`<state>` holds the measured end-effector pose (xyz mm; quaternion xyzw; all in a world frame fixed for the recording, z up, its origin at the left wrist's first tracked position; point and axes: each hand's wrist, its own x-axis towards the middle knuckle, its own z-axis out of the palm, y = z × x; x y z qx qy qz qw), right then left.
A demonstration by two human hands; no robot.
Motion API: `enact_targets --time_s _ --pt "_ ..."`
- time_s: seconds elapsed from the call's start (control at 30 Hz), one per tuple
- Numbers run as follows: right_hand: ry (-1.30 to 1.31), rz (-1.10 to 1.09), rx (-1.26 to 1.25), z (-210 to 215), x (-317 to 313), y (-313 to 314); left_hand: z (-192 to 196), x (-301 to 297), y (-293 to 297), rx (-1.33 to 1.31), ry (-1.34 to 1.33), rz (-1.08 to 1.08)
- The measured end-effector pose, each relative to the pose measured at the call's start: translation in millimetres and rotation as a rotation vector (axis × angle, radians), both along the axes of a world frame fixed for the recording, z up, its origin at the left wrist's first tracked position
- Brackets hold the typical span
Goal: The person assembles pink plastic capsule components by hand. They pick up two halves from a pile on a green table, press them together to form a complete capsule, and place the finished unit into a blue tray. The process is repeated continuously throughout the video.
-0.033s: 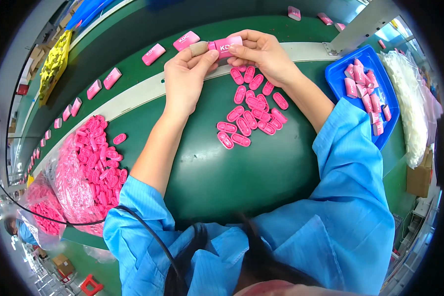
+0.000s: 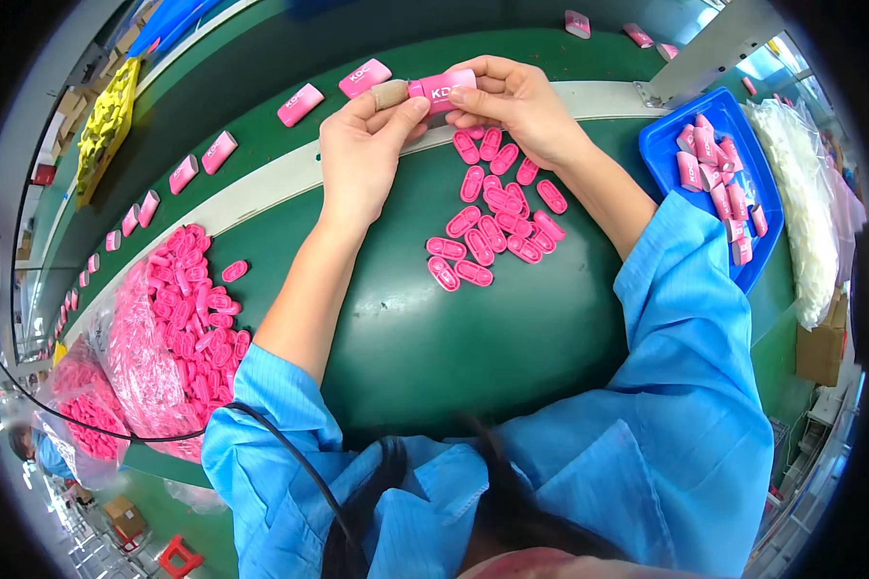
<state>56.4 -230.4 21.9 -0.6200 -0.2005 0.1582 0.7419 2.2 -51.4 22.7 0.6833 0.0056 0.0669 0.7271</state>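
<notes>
Above the far edge of the green worktop, my right hand holds a flat pink case with white lettering, thumb across its front. My left hand pinches a small darker pink end cap against the case's left end; how far it sits in cannot be made out. One left finger wears a tan finger cot. Just below my hands lies a loose scatter of pink oval end caps, several overlapping.
Pink cases stand in a row along a green conveyor behind a pale rail. At left, a plastic bag spills a pile of pink caps. A blue tray at right holds several cases, beside a bag of whitish pieces.
</notes>
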Motion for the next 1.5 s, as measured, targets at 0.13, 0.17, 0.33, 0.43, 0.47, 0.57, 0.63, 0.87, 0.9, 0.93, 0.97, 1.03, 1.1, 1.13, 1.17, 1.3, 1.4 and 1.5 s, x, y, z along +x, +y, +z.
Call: enact_targets --time_s 0.13,0.17,0.33,0.43,0.47,0.57,0.63,0.87,0.9,0.93,0.97,1.03,1.1,1.13,1.17,1.3,1.4,1.5 --pt "-0.046 -0.029 -0.031 5 -6 1 0 -3 -1 0.029 -0.048 0.034" --pt "-0.074 -0.026 -0.035 5 -6 2 -1 -3 -1 0.016 -0.066 0.032" --pt "-0.17 -0.077 -0.084 5 -10 5 -2 -9 -7 0.374 -0.214 0.135" --pt "-0.222 -0.151 -0.09 4 -22 12 1 -26 -21 0.85 -0.399 0.284" --pt "-0.27 -0.178 -0.101 3 -24 13 0 -26 -22 0.89 -0.415 0.287" --pt "-0.386 -0.224 -0.217 4 -23 12 3 -26 -24 0.929 -0.362 0.243" --pt "-0.423 -0.21 -0.405 8 -4 8 5 -19 -19 0.864 -0.282 0.164" --pt "-0.141 -0.143 -0.592 -17 89 -5 12 12 -8 1.063 -0.63 -0.141" --pt "-0.359 -0.232 -0.597 -22 95 -10 12 15 -10 1.091 -0.657 -0.222" --pt "-0.562 -0.279 -0.638 -21 107 -17 12 16 -12 1.119 -0.682 -0.303" --pt "-0.66 -0.428 -0.835 -18 118 -28 10 18 -14 1.137 -0.688 -0.304" --pt "-0.769 -0.654 -1.128 -7 130 -41 14 12 -16 1.188 -0.638 -0.255" --pt "-0.815 -0.762 -1.385 -26 162 -80 20 9 -27 1.209 -0.567 -0.261" --pt "-0.753 -0.736 -1.379 -24 160 -78 21 6 -28 1.219 -0.488 -0.258" --pt "-0.691 -0.709 -1.374 -22 157 -78 22 4 -28 1.227 -0.41 -0.255" --pt "-0.682 -0.681 -1.137 -1 121 -65 22 3 -30 1.289 -0.318 -0.188" --pt "-0.236 -0.381 -0.574 14 83 -44 26 2 -25 1.336 -0.272 -0.139" --pt "-0.068 -0.185 -0.237 -12 55 -39 26 6 -25 1.39 -0.214 -0.101"
